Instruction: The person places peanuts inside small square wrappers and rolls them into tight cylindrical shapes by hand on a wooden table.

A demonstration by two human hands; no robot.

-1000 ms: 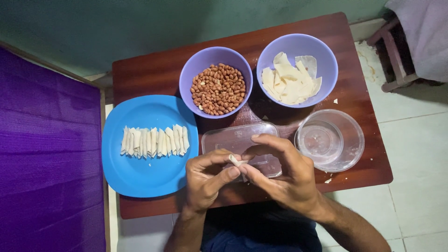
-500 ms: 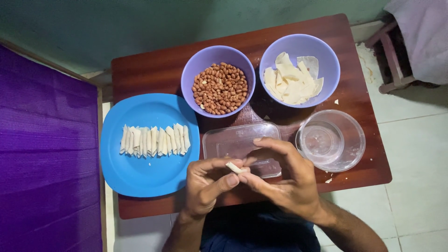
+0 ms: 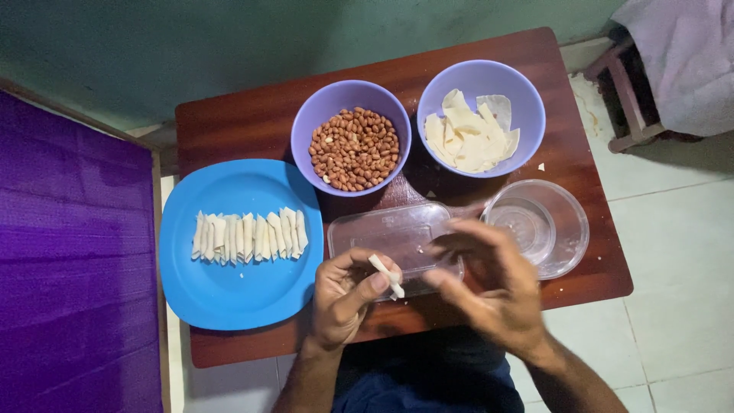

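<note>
Pinching a rolled wrapper (image 3: pixel 387 275), the left hand (image 3: pixel 344 294) grip sits near peanut bowl (image 3: pixel 353 149); right hand (image 3: pixel 497 294) open.

Head camera looks down, table (image 3: pixel 245 126) near

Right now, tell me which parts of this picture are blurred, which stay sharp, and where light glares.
Head view: the right hand is smeared by motion blur, its fingers indistinct; the left hand, pinching a small rolled dough piece, is fairly sharp; the peanuts and the rolls on the blue plate are crisp; soft glare on the clear round container; dim corners at the top.
</note>
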